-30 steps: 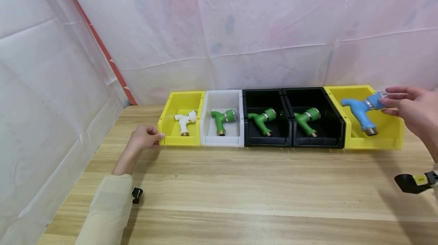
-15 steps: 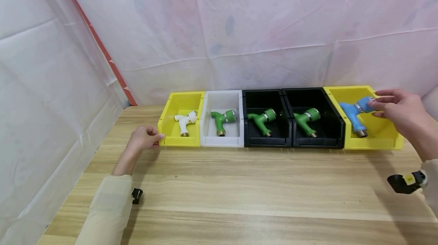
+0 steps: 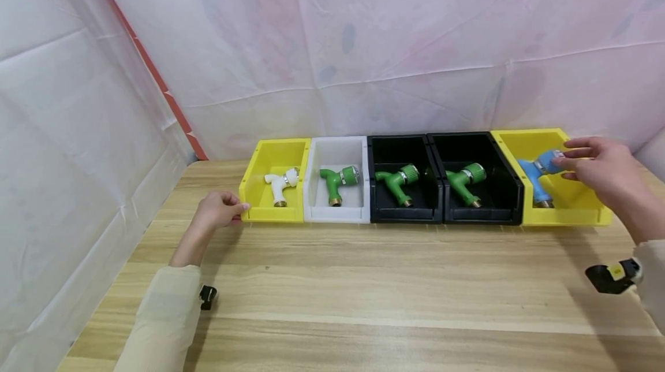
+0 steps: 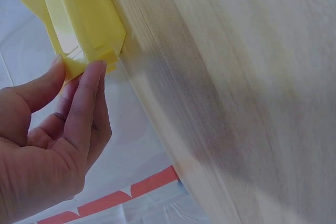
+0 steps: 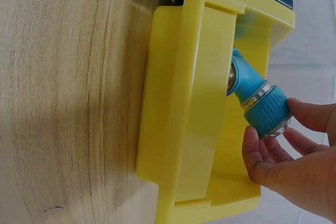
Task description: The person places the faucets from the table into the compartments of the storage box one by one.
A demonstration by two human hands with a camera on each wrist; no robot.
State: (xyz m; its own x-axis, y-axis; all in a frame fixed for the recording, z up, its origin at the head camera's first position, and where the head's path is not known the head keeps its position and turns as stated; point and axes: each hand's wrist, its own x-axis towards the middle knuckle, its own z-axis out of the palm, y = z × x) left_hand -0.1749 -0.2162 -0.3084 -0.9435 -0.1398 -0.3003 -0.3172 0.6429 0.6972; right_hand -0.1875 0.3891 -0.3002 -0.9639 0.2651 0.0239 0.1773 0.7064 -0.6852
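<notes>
My right hand (image 3: 605, 167) pinches the ribbed knob of a blue faucet (image 3: 535, 178) inside the right-hand yellow bin (image 3: 582, 204). In the right wrist view, thumb and fingers (image 5: 257, 156) hold the knob's end, and the faucet's threaded end is partly hidden behind the bin's front wall. At the row's other end my left hand (image 3: 220, 209) pinches the front corner of the left-hand yellow bin (image 3: 272, 214), thumb and forefinger on its edge in the left wrist view. A white faucet (image 3: 280, 187) lies in that bin.
Between the yellow bins stand a white bin (image 3: 337, 215) and two black bins, one (image 3: 405, 214) beside the other (image 3: 483, 215). Each holds a green faucet. The row sits on a wooden table (image 3: 363, 285) against a pale sheet (image 3: 389, 43).
My right hand has moved left and slightly down with the blue faucet, which now sits lower inside the right-hand yellow bin. The left hand has stayed at its bin corner.
</notes>
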